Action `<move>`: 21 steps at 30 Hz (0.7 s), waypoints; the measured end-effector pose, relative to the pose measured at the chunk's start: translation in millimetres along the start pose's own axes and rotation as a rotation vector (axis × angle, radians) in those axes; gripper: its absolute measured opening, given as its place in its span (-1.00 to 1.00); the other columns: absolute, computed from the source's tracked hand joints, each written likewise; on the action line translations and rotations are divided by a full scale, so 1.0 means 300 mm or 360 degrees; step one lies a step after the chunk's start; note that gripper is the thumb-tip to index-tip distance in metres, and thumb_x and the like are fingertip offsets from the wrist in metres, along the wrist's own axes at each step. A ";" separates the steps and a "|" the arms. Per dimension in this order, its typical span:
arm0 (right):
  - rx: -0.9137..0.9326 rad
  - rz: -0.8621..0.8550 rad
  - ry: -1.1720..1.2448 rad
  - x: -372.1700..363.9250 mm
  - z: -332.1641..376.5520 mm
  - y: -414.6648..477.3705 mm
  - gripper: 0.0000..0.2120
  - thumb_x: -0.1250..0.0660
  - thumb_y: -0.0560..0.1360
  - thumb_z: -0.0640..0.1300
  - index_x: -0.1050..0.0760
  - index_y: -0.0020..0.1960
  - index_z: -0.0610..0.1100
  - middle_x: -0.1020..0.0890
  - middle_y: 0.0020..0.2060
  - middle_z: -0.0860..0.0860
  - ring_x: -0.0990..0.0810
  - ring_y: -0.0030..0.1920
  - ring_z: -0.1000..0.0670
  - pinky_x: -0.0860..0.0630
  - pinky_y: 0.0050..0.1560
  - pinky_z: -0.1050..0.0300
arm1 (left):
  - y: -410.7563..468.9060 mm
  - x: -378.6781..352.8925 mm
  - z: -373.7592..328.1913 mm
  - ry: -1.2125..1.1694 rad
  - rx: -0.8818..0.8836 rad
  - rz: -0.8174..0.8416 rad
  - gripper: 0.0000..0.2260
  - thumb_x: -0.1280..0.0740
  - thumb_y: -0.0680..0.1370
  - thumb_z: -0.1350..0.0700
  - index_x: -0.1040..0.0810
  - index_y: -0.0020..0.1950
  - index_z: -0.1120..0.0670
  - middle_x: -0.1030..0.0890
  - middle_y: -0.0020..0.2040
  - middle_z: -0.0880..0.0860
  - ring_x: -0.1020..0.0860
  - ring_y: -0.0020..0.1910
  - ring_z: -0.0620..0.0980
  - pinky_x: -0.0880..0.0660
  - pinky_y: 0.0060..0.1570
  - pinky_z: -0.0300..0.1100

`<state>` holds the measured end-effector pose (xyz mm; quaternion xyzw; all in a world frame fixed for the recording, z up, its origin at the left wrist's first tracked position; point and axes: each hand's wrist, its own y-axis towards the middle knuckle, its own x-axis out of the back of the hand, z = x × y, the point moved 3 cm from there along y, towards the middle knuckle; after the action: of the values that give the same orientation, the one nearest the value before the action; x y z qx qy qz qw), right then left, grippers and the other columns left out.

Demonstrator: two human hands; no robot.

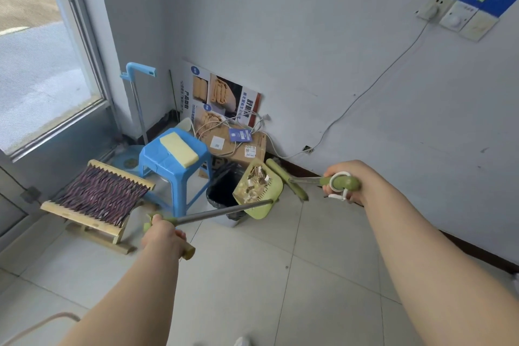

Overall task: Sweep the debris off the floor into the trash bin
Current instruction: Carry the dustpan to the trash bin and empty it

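My left hand grips the green handle of a long-handled dustpan. The green pan is tilted on its side over the trash bin, which has a black liner. Paper scraps and debris lie inside the pan. My right hand holds the green grip of a broom, whose green head hangs just right of the dustpan, close to the wall's base.
A blue plastic stool with a yellow sponge block stands left of the bin. A wooden folding stool sits further left. A cardboard box, cables and a poster lean in the corner. A blue mop handle stands by the glass door.
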<state>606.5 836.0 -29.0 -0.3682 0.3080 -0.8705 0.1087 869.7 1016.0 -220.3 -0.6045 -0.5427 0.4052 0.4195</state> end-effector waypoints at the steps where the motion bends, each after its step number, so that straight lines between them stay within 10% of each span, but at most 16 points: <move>1: 0.0001 0.0000 -0.0002 -0.001 0.005 0.006 -0.73 -0.18 0.50 -0.32 -0.30 -0.36 -0.17 -0.42 -0.37 -0.17 -0.39 -0.73 0.02 -0.19 -0.67 0.41 | 0.008 0.000 0.003 -0.0041 0.0039 -0.0004 -0.75 -0.19 0.56 0.00 -0.46 -0.21 0.14 -0.33 -0.38 0.00 -0.24 -0.52 -0.09 -0.27 -0.50 -0.29; 21: -0.0009 0.0078 0.0003 -0.019 0.065 0.102 -0.80 -0.21 0.52 -0.28 -0.35 -0.29 -0.22 -0.48 -0.46 -0.16 -0.49 -0.61 -0.02 -0.23 -0.66 0.35 | 0.168 -0.036 0.063 -0.0416 0.0370 -0.0078 -0.84 -0.15 0.60 0.07 -0.40 -0.05 0.15 -0.36 -0.40 0.00 -0.27 -0.59 -0.09 -0.33 -0.59 -0.42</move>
<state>623.0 805.5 -40.6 -0.3601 0.3194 -0.8670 0.1287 867.0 1003.6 -273.6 -0.4806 -0.5568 0.5299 0.4222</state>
